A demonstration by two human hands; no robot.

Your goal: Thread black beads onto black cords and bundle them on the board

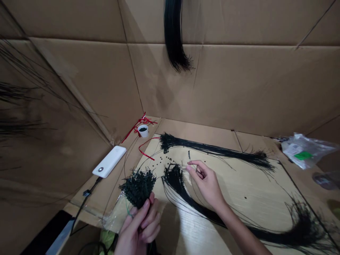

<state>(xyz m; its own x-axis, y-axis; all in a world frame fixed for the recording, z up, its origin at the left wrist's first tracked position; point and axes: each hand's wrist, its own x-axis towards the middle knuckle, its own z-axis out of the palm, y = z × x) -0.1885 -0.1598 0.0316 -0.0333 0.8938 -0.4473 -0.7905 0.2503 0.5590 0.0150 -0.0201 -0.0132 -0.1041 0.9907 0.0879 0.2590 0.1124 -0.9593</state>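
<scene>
Left hand has its grip closed around a dense black beaded wire bunch; right hand pinches something too thin to tell; scattered small black beads may roll if bumped.

matt cardboard walls, glossy black wires

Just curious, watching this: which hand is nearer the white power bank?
Left. The left hand sits below and right of the white power bank; the right hand is much farther right, out over the board.
</scene>
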